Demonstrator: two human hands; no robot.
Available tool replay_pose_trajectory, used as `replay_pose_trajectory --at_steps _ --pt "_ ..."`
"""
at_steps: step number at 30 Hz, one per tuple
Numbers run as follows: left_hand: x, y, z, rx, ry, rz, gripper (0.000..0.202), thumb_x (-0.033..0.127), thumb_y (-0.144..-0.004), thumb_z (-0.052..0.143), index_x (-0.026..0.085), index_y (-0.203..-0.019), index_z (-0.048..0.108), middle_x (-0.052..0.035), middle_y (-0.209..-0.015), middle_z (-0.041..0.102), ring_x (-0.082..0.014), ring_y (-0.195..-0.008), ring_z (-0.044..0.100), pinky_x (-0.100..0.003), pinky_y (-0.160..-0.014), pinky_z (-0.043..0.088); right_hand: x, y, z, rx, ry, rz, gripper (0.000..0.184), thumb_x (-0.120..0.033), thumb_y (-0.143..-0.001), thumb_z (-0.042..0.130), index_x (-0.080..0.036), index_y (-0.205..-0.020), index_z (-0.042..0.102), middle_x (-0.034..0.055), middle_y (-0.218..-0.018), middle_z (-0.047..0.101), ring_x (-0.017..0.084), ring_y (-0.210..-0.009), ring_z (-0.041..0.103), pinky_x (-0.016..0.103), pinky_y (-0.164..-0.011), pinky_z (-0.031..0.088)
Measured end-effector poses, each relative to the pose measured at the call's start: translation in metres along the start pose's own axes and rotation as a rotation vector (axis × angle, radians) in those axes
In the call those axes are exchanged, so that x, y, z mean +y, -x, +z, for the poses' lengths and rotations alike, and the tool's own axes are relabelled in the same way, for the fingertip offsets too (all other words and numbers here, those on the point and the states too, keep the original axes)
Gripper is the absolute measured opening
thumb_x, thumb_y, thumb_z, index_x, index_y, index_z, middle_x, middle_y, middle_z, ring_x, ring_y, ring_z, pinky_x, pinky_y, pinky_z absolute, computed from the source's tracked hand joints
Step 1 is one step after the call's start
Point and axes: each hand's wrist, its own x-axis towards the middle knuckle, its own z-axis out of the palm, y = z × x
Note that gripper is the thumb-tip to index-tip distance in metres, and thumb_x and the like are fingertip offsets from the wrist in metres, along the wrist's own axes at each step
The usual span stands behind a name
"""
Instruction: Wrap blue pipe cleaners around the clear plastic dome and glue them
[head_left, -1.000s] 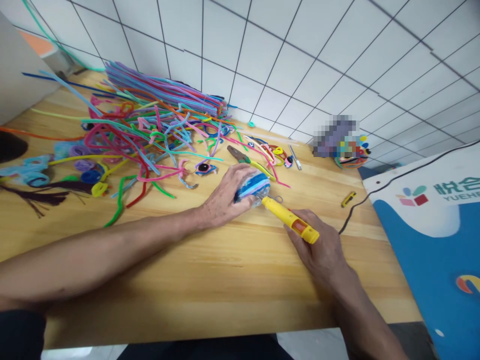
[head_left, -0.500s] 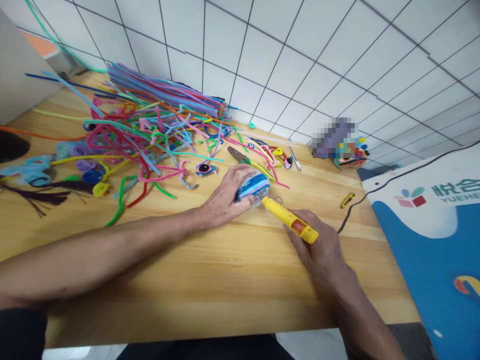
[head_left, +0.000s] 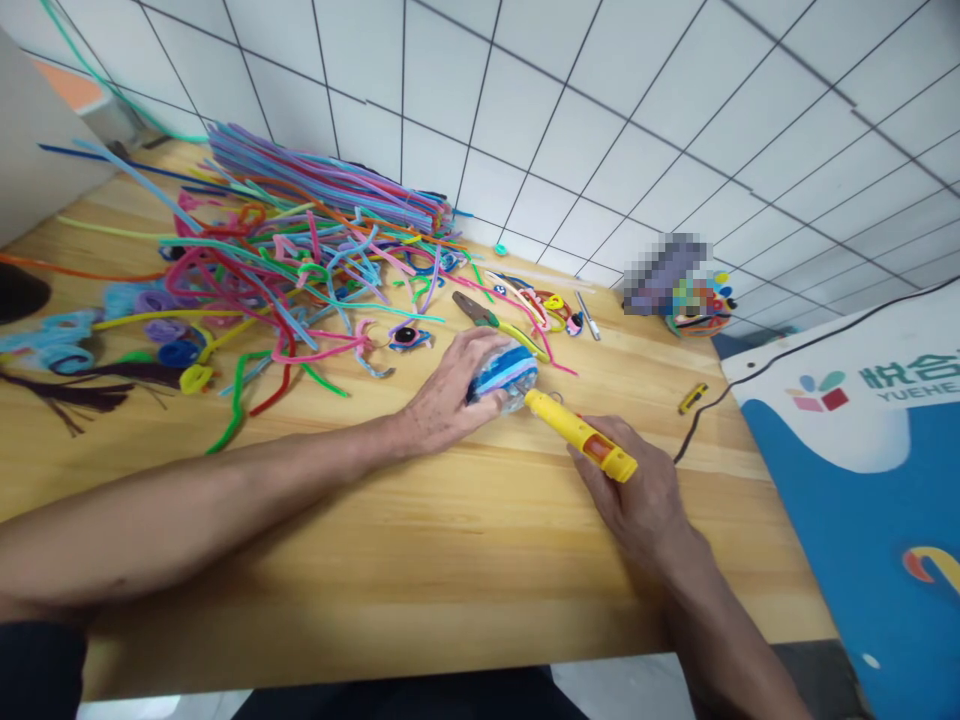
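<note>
My left hand [head_left: 448,398] grips a rounded object wrapped in blue and light-blue pipe cleaners [head_left: 504,374], pressing it against the wooden table [head_left: 420,560]. My right hand [head_left: 634,490] is closed round a yellow glue gun [head_left: 581,436] with an orange part near its rear. The gun's tip touches the wrapped object on its right side. A black cord [head_left: 742,385] runs from the gun towards the right.
A big heap of coloured pipe cleaners [head_left: 300,240] covers the table's far left. Pliers with green-yellow handles [head_left: 495,322], a small pen [head_left: 589,316], a yellow clip [head_left: 693,398] and small finished pieces [head_left: 409,336] lie nearby. A blue-and-white board [head_left: 862,470] stands at the right.
Barely anything has moved. Both hands keep their grip; the glue gun's rear has shifted very slightly.
</note>
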Motion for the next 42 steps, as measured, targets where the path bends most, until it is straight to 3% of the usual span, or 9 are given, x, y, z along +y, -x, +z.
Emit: replay_pose_trajectory --at_steps 6,22,42 --pt "0.0009 -0.0008 -0.0008 0.005 -0.001 -0.001 0.059 0.028 -0.101 0.061 0.025 -0.157 0.043 -0.0157 -0.156 0.056 -0.0339 -0.152 0.048 -0.06 -0.129 0.044 -0.0004 -0.0002 -0.0021 -0.031 0.011 0.007 0.024 -0.022 -0.109 0.059 -0.021 -0.133 0.061 0.0084 -0.102 0.08 0.023 -0.083 0.08 0.032 -0.07 0.063" --pt "0.0004 -0.0006 -0.0009 -0.007 0.007 -0.013 0.061 0.028 -0.1 0.062 0.025 -0.157 0.043 -0.0161 -0.157 0.055 -0.0346 -0.153 0.047 -0.061 -0.129 0.044 -0.0008 -0.0003 -0.0008 -0.009 0.0 0.015 0.032 -0.018 -0.106 0.062 -0.023 -0.137 0.063 0.0091 -0.107 0.081 0.024 -0.087 0.081 0.033 -0.072 0.064" --pt "0.0009 -0.0005 -0.0003 -0.001 0.001 -0.014 0.059 0.03 -0.1 0.061 0.025 -0.157 0.043 -0.0163 -0.156 0.055 -0.0344 -0.152 0.048 -0.061 -0.129 0.045 0.0006 0.0015 0.0002 -0.017 -0.046 0.061 0.027 -0.02 -0.107 0.061 -0.023 -0.134 0.062 0.0093 -0.109 0.081 0.024 -0.091 0.082 0.033 -0.074 0.065"
